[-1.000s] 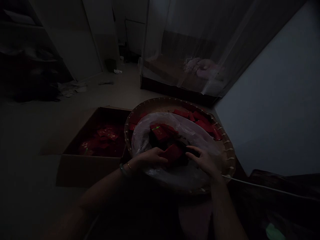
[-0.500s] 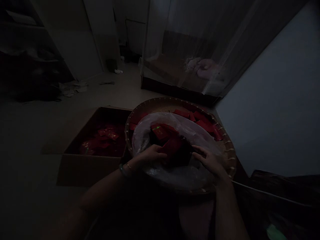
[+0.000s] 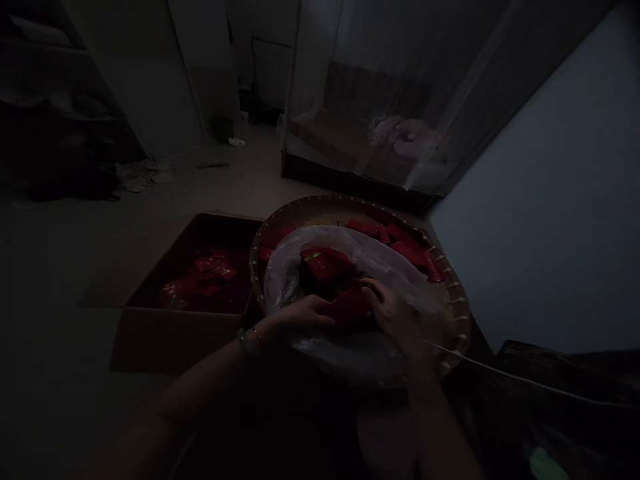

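- Left of centre: open cardboard box [image 3: 175, 343] with red packets [image 3: 215, 268].
- Centre: left hand [image 3: 304, 313] pinching a red envelope [image 3: 346, 309] by its left end.
- The red envelope points left-to-right lengthwise, right end slightly higher, over a plastic bag [image 3: 360, 359] in a round basket [image 3: 459, 310].
- Right of centre: right hand [image 3: 393, 315], fingers bent, closer than half a second ago, blocking the right end; grip unclear.

Compared with a moment ago, the right hand [image 3: 394, 317] has moved to the left, and its fingers [image 3: 379, 291] are now at the right edge of the red packet [image 3: 346, 309].
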`<state>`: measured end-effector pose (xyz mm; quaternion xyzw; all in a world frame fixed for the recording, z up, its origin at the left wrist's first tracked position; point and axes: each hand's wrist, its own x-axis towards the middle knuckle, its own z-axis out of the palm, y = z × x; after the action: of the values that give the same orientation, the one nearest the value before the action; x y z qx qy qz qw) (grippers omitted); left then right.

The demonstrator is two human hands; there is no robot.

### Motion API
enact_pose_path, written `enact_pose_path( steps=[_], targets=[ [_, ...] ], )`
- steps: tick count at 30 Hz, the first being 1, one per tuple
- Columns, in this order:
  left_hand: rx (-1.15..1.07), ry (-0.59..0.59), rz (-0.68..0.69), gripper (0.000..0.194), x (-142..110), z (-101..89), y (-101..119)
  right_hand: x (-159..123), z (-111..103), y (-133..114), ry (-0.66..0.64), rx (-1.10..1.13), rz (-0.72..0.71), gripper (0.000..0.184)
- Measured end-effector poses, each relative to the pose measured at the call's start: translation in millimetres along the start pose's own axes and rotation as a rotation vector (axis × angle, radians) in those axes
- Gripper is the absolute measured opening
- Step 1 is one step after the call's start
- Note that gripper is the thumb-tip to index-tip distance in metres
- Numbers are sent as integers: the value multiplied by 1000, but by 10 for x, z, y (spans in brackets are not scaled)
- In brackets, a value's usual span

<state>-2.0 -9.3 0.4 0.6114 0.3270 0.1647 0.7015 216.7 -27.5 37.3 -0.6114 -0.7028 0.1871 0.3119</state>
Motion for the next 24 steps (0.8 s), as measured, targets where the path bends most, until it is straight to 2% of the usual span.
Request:
enact_pose_path(
  steps=[4,8,10,13,14,15,17,20,24],
  targets=[
    [20,-25,-12,22,-38,-14,20,52,183,-101,143,-66,-71,45],
    [-77,3,34,25,-27,-17,12,73,162,-85,114,161,32,47],
    [-171,93,123,29,1,-40,-8,113,128,-48,55,372,124,55],
    [-377,413,348,38,40,-118,-44,236,177,22,-66,557,206,63],
    [-461,539,436,42,48,-150,-52,293,228,40,-104,533,202,60],
    [-527,594,507,44,53,-179,-59,357,293,49,-136,456,180,56],
    [-592,609,577,52,64,-220,-63,490,446,34,-180,208,68,41],
    [-509,541,498,56,94,-220,-60,668,678,-67,-204,-199,-31,30],
    [-250,592,388,39,143,-163,-72,793,904,-221,-328,-575,4,37]
  ],
)
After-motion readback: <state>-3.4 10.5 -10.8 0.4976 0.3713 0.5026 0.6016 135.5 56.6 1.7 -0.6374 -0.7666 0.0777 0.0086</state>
